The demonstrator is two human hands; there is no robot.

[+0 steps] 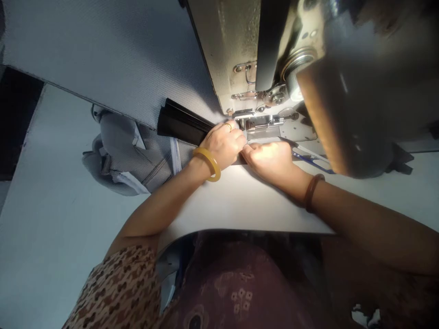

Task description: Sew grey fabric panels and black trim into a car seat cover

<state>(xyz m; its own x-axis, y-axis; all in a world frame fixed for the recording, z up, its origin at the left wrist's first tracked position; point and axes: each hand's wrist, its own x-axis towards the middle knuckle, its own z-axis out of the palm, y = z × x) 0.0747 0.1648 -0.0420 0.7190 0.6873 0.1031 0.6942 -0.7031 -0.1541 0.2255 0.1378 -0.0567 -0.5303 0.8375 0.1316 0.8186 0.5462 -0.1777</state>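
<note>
My left hand point(226, 144) rests on the near end of a black strip point(183, 121) beside the sewing machine's presser foot point(243, 123), fingers curled down on the work. Close by on the right, my right hand point(269, 157) is closed, thumb and fingertips pinched together almost against my left fingers. What it pinches is hidden. Grey mesh fabric point(137, 50) reaches from the upper left to the machine bed. Under the black strip, a bunched grey sewn piece point(137, 155) with white edging lies on the table.
The sewing machine head point(350, 109) looms on the right, its lamp lighting the metal plate. A blue-handled tool point(313, 162), perhaps snips, lies just past my right hand. The white table point(212, 210) has a curved front edge near my body.
</note>
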